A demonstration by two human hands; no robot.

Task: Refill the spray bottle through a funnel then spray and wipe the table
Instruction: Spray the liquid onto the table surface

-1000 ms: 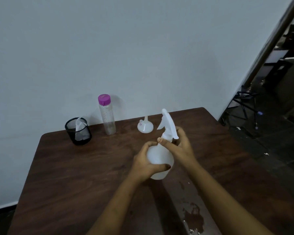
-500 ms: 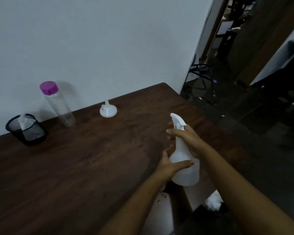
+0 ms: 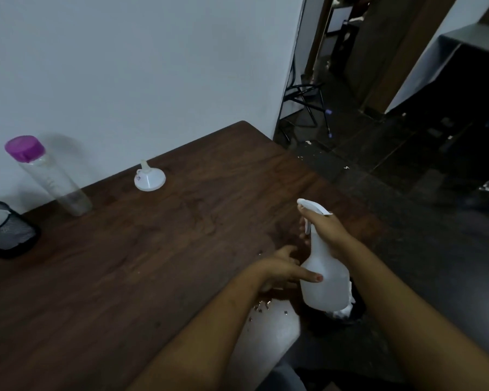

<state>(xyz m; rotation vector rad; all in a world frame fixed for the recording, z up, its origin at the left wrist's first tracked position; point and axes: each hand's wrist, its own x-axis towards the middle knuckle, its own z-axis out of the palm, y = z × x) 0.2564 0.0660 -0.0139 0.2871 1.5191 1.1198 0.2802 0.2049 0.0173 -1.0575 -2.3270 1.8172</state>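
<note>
Evidently the spray bottle [image 3: 325,280] is held upright at the right edge of the desk [image 3: 153,263], partly out over a dark bin [image 3: 357,307] with white paper in it. That placing probably lets any drips fall clear of the wood when the head comes off. The right hand [image 3: 329,232] grasps the bottle high up, fingers wrapped round the neck just under the spray head, carrying its weight. The left hand [image 3: 280,270] is released, fingers fairly straight, with one fingertip touching the bottle's wide body on its left side, likely to steady it. A few droplets [image 3: 261,306] glint on the desk edge below that hand.

The funnel [image 3: 149,179] sits mouth-down, well apart from both hands, near the wall. Farther left stand a clear bottle [image 3: 50,179] with a purple cap and a black mesh cup [image 3: 10,235]. Refilling looks not yet begun.
</note>
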